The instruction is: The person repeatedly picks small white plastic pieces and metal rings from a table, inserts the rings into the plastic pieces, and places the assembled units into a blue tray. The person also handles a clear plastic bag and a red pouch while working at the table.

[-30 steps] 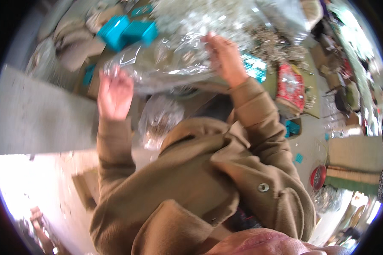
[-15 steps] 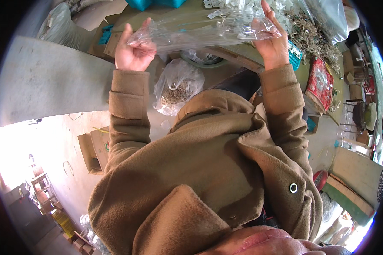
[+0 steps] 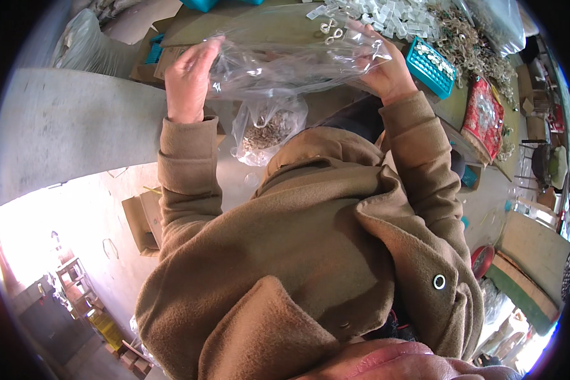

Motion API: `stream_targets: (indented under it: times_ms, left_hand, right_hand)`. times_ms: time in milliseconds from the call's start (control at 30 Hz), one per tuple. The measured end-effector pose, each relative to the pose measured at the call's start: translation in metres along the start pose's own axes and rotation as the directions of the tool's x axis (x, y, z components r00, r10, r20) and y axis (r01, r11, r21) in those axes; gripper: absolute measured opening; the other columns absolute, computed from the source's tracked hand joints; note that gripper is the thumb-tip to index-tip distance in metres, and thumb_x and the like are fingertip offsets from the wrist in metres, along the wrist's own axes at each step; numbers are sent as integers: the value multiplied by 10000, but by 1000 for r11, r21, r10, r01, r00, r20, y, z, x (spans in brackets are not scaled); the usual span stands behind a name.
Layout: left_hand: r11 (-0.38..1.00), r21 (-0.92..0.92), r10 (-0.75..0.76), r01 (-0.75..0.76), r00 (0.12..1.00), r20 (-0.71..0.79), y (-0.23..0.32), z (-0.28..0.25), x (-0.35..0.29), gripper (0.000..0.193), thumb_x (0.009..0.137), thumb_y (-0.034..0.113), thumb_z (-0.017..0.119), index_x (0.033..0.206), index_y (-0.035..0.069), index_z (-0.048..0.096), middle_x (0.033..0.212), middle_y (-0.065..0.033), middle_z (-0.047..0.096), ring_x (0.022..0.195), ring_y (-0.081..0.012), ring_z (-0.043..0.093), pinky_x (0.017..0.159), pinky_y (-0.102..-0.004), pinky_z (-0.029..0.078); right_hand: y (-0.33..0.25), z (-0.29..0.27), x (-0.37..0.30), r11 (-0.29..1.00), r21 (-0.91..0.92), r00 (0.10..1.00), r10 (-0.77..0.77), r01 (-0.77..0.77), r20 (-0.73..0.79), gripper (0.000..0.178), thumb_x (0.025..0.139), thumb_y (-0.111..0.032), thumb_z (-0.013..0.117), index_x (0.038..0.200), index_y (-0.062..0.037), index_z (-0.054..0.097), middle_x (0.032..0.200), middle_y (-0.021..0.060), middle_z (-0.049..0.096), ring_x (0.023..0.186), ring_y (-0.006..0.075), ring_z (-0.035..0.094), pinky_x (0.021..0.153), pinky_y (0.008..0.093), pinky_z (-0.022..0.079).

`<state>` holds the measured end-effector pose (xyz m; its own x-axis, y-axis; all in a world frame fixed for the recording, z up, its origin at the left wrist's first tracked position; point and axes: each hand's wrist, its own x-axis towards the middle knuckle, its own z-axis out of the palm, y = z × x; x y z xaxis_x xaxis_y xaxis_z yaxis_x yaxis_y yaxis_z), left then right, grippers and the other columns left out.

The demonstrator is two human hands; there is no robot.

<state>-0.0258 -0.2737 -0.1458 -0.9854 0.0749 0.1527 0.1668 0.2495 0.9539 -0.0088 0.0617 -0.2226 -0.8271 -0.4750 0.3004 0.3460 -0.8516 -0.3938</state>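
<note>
A clear plastic bag or sheet (image 3: pixel 278 71) is stretched between my two hands, above the near edge of the work table. On the left, my left hand (image 3: pixel 189 79) pinches its end, fingers pressed together. The other end is in my right hand (image 3: pixel 386 71), with the fingers partly behind the see-through film. Just beyond the right fingers, small pale loop-shaped pieces (image 3: pixel 331 30) show on the table. A teal tray (image 3: pixel 448 88) holding rows of small white pieces sits to the right of my right hand.
White plastic tags (image 3: pixel 386 19) and a brownish heap of small parts (image 3: pixel 468 41) cover the table's far right. A red patterned pad (image 3: pixel 483 120) lies nearer. Below, a clear bag of brown bits (image 3: pixel 269 130) stands by my legs. A grey board (image 3: pixel 82 126) and cardboard box (image 3: pixel 139 218) are left.
The plastic has spread lower and wider between my hands. My left fingers have closed on its end, and my right hand has shifted slightly left, leaving the teal tray in fuller view.
</note>
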Motion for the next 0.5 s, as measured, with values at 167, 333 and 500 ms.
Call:
stream_targets:
  times_ms: [167,333,500]
  left_hand:
    - [837,545,125,-49,987,-103,5,-8,-6,433,962,480,577,986,90,764,826,-110,731,781,-204,695,733,-304,511]
    - [772,636,143,-15,978,-150,19,-1,-7,446,961,491,558,973,98,766,805,-129,720,745,-281,685,704,-337,511]
    - [844,535,249,-40,912,-325,21,3,0,405,978,430,550,956,98,781,692,-99,693,650,-207,651,647,-321,495]
  right_hand:
    - [19,53,12,-96,-990,462,-886,-99,40,193,999,-72,520,1164,-13,601,1050,75,658,928,141,625,782,278,520]
    - [88,103,41,-528,-791,848,-224,308,480,279,788,-16,584,1060,-5,647,1036,168,671,861,294,677,678,375,555]
    - [96,90,59,-648,-758,984,-169,-73,49,226,905,-247,633,1009,-48,654,682,134,648,633,312,652,525,405,494]
